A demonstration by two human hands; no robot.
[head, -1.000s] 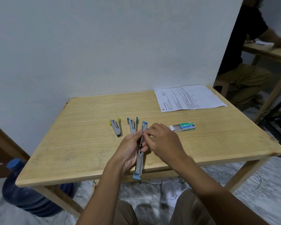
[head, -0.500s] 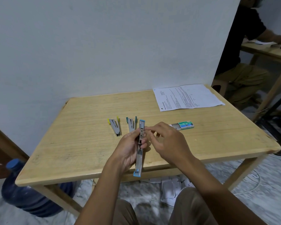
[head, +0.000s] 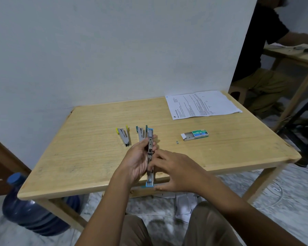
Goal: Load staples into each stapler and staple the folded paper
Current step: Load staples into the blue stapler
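My left hand (head: 138, 161) grips a light-blue stapler (head: 150, 146) that is swung fully open into one long strip, its near end (head: 149, 183) over the table's front edge. My right hand (head: 174, 172) lies beside the strip's lower half, fingers spread, with a fingertip at the blue near end. A yellow-tipped stapler (head: 124, 136) and a teal-tipped stapler (head: 140, 133) lie on the table behind. An opened green staple box (head: 195, 135) sits to the right, a small loose staple piece (head: 177, 142) near it. The printed paper (head: 201, 104) lies flat at the back right.
The wooden table (head: 89, 157) stands against a white wall. A blue water jug (head: 32, 208) stands on the floor at the left. Another person sits at a second table (head: 292, 54) at the right, with a dark stool (head: 304, 125) close by.
My right hand has left the middle of the open stapler and slid down toward its near end. My left hand keeps its hold.
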